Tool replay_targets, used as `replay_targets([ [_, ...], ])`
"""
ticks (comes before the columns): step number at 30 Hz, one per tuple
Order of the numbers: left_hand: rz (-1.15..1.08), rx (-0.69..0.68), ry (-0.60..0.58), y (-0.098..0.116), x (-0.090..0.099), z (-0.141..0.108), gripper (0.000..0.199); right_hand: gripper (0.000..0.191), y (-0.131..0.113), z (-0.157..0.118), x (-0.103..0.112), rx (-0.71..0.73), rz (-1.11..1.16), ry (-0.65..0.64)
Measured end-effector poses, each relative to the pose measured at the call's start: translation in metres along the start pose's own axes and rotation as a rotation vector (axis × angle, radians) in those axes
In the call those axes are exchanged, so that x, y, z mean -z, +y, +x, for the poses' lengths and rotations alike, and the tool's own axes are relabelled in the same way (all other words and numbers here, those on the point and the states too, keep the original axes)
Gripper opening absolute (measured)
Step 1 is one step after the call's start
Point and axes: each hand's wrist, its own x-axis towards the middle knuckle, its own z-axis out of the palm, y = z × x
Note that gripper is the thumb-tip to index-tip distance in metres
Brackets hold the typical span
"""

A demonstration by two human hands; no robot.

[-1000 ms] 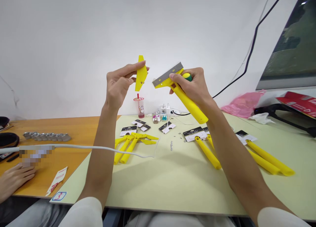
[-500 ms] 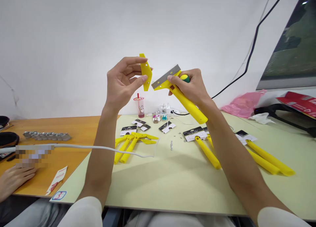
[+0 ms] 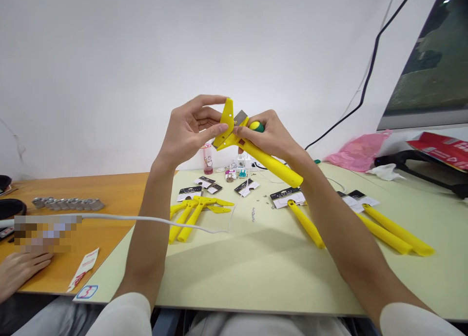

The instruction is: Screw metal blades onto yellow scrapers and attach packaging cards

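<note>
Above the table, my left hand [image 3: 192, 128] pinches a flat yellow cover plate [image 3: 227, 114] with small holes between thumb and fingers. My right hand [image 3: 276, 133] grips a yellow scraper [image 3: 274, 165] near its head, its handle slanting down to the right. A metal blade [image 3: 240, 117] lies along the scraper head, partly hidden behind the plate. The plate overlaps the head, tilted against it; whether they touch fully I cannot tell. A green and yellow rounded handle [image 3: 256, 126], like a screwdriver's, pokes out of my right hand; its rest is hidden.
Yellow scraper bodies [image 3: 193, 219] lie left, more handles [image 3: 307, 224] right, with black-and-white cards [image 3: 246, 187]. Small metal parts [image 3: 253, 214] sit mid-table. A white cable [image 3: 153, 219] crosses the left foreground. Another person's hand [image 3: 25, 270] rests on the wooden table. A cup [image 3: 207, 161] stands behind.
My hands have come together: the cover plate moved right and slightly down, the scraper moved left and down. The plate, formerly apart from the blade, now overlaps the scraper head.
</note>
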Motion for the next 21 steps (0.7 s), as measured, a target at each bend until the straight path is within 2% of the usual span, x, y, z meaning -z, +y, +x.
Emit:
replay_targets([
  [3, 0.013, 0.02, 0.022, 0.002, -0.003, 0.0, 0.032, 0.035, 0.003, 0.002, -0.002, 0.016, 0.032, -0.022],
  [6, 0.023, 0.018, 0.039, 0.003, -0.007, -0.001, 0.025, 0.035, 0.004, 0.002, -0.002, 0.005, 0.052, -0.018],
  [16, 0.075, 0.003, 0.07, -0.004, -0.007, 0.0, 0.033, 0.037, 0.005, 0.002, -0.003, 0.013, 0.081, 0.023],
  [21, 0.046, 0.051, 0.05, -0.007, -0.006, 0.001, 0.039, 0.037, 0.005, 0.001, -0.004, -0.002, 0.085, 0.041],
])
